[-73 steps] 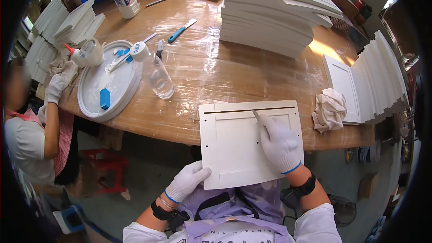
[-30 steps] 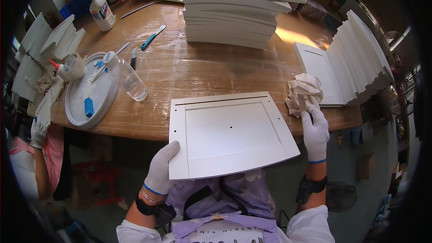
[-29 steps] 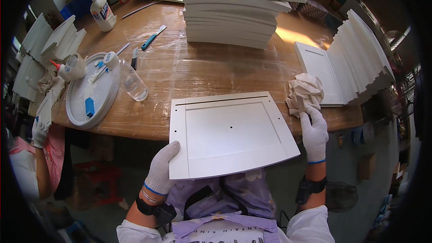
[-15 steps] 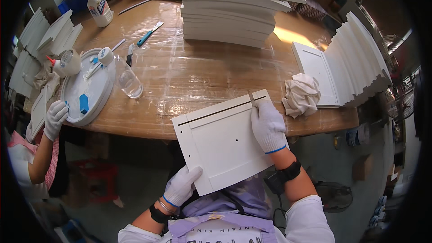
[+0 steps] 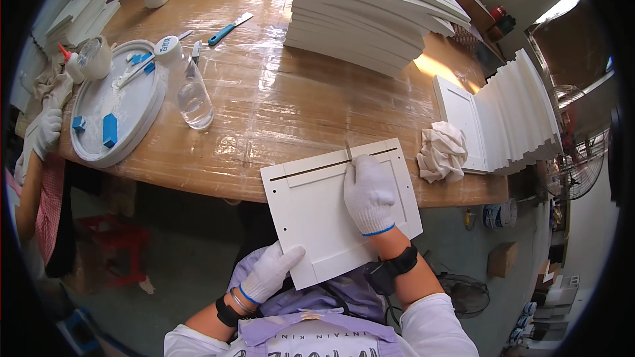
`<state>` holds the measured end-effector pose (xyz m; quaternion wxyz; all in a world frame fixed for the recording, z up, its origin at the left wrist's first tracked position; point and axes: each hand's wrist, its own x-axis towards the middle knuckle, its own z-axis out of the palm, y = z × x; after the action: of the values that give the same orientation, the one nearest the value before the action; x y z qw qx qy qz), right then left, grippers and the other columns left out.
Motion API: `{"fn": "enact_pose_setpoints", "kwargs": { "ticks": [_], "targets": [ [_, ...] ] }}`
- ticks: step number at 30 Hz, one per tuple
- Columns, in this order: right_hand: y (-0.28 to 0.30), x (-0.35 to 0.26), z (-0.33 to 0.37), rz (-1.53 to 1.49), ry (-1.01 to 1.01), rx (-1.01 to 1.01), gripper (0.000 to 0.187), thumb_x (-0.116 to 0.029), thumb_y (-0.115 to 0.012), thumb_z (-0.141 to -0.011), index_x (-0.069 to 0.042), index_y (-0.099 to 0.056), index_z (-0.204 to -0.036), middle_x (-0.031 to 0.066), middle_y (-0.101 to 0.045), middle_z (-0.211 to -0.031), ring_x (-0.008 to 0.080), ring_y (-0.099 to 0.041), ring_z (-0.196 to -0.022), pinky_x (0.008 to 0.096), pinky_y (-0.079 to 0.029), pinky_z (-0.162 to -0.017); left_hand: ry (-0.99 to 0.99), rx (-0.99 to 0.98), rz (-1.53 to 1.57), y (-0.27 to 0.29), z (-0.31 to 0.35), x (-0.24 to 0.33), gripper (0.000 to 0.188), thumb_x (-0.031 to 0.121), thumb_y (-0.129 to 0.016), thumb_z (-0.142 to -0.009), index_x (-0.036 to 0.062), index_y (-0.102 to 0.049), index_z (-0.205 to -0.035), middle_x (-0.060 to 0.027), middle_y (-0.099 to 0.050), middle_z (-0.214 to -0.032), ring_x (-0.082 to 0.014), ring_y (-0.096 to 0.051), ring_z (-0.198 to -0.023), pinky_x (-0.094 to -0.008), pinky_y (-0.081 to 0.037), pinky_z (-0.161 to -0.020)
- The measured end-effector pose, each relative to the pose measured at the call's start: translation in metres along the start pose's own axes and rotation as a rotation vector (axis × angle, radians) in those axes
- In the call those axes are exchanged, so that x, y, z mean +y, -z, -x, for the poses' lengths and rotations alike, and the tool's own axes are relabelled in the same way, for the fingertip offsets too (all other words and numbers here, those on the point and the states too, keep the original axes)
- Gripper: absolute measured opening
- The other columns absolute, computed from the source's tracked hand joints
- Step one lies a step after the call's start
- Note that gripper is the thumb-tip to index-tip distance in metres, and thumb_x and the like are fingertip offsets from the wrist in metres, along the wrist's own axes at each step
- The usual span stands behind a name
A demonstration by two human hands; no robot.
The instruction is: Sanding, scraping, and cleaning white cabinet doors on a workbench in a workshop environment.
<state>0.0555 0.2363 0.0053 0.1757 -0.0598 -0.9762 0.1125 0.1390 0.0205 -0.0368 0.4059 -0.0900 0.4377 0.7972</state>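
Note:
A white framed panel [image 5: 314,218], tilted, rests across my lap against the table's front edge. A long dark slot [image 5: 311,170] runs near its far edge, with small round holes by the side edges. My left hand [image 5: 270,274], in a white knit glove, is closed on the near left corner, thumb on top. My gloved right hand [image 5: 369,195] is closed above the panel at the slot. From its fingertips sticks a thin, narrow, flat strip [image 5: 348,151], touching the slot as far as I can see; its lower part is hidden by the fingers.
Ahead stands a tall stack of white panels [image 5: 357,26]; another row of panels [image 5: 516,119] is at right beside a crumpled cloth [image 5: 442,152]. At left are a clear bottle [image 5: 195,102], a round tray [image 5: 89,122] with blue blocks, a teal-handled scraper [image 5: 221,34], and a co-worker's gloved hand [image 5: 49,131].
My right hand has slid left along the slot with the strip. My left hand keeps its hold on the corner. My view has shifted a little, and the co-worker's raised hand has lowered.

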Motion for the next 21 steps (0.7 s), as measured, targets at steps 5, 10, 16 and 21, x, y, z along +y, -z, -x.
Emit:
{"fn": "enact_pose_setpoints", "kwargs": {
  "ticks": [5, 10, 16, 21],
  "targets": [
    [0.004, 0.010, -0.005, -0.130, -0.058, -0.073, 0.014, -0.017, -0.057, -0.091, -0.003, -0.058, -0.090, 0.0177, -0.062, -0.085, 0.0377, -0.062, -0.078, 0.0453, -0.050, -0.069, -0.039, -0.011, 0.002, 0.001, -0.001, -0.002, 0.043, 0.020, -0.056, -0.096, -0.0075, -0.050, -0.129, -0.0111, -0.060, -0.122, -0.0166, -0.056, -0.109, -0.0298, -0.044, -0.097],
    [0.000, 0.022, -0.007, 0.035, -0.111, 0.042, 0.014, -0.017, -0.058, -0.091, -0.003, -0.058, -0.092, 0.0180, -0.062, -0.087, 0.0378, -0.061, -0.078, 0.0461, -0.049, -0.068, -0.029, -0.014, 0.008, -0.001, -0.003, -0.003, 0.043, 0.019, -0.055, -0.096, -0.0078, -0.050, -0.129, -0.0112, -0.060, -0.123, -0.0168, -0.057, -0.109, -0.0295, -0.045, -0.096],
    [-0.011, -0.069, 0.011, -0.230, 0.104, -0.129, 0.008, -0.010, -0.062, -0.087, -0.003, -0.060, -0.089, 0.0187, -0.062, -0.084, 0.0377, -0.062, -0.079, 0.0433, -0.050, -0.069, 0.006, 0.026, -0.074, 0.005, -0.004, -0.007, 0.040, 0.020, -0.056, -0.096, -0.0072, -0.053, -0.126, -0.0104, -0.062, -0.118, -0.0150, -0.058, -0.105, -0.0285, -0.046, -0.093],
    [-0.010, -0.018, 0.003, -0.126, 0.031, 0.008, 0.009, -0.011, -0.058, -0.085, -0.004, -0.057, -0.090, 0.0175, -0.061, -0.085, 0.0372, -0.061, -0.075, 0.0455, -0.050, -0.065, -0.057, 0.021, -0.018, 0.001, -0.003, -0.007, 0.039, 0.021, -0.056, -0.096, -0.0063, -0.055, -0.124, -0.0086, -0.063, -0.114, -0.0135, -0.058, -0.102, -0.0273, -0.046, -0.090]
  ]
}}
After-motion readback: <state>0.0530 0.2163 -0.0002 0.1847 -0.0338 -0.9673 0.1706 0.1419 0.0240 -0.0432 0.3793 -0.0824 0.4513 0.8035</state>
